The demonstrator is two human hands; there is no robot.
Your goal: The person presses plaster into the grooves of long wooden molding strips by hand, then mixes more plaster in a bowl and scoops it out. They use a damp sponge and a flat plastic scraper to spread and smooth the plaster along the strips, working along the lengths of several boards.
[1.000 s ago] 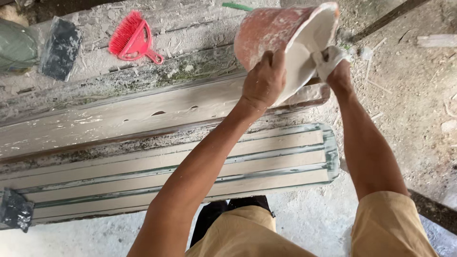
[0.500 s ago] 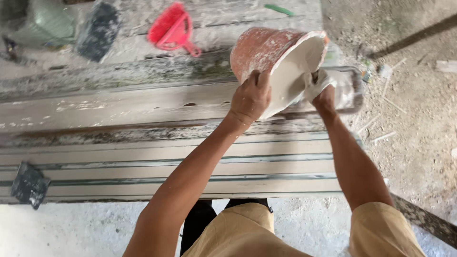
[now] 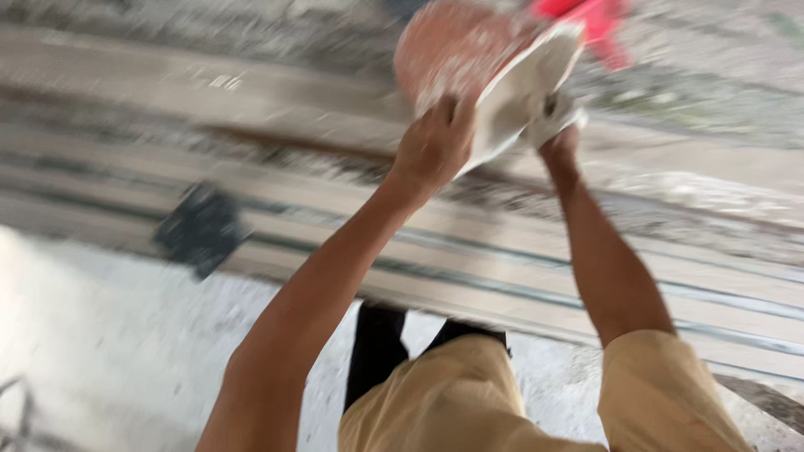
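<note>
Frame heavily motion-blurred. The reddish bucket (image 3: pixel 456 50) is tipped on its side above the long pale boards (image 3: pixel 519 268); its long axis runs lower right to upper left, the white-coated mouth facing lower right and the base pointing up-left. The left hand (image 3: pixel 435 146) has its grip closed on the near rim, the bucket lying just above it, while the right hand (image 3: pixel 557 121), pale with paste, grips the rim's right edge; a red brush (image 3: pixel 590 21) lies just beyond.

Bucket (image 3: pixel 469 63): tilted, above boards (image 3: pixel 502 251); L hand (image 3: pixel 435 146) on near side, R hand (image 3: pixel 557 125) at mouth rim. Brush (image 3: pixel 595 21): behind bucket, to R. Dark block (image 3: pixel 201 226): on boards, well L of hands.
</note>
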